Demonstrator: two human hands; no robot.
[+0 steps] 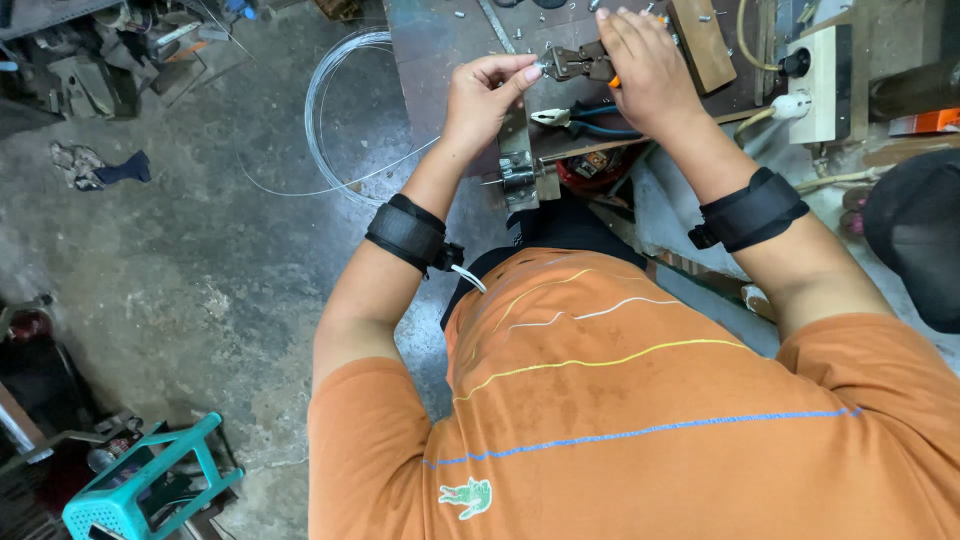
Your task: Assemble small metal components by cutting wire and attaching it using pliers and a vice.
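Pliers (575,63) lie across the workbench (440,45), long axis running left to right, nose pointing at the left hand (482,100), whose fingertips pinch a small wire piece right at the tip. The right hand (648,72) closes around the handles. A second pair of pliers (585,120) rests nearer; one wire coil (335,110) hangs left.
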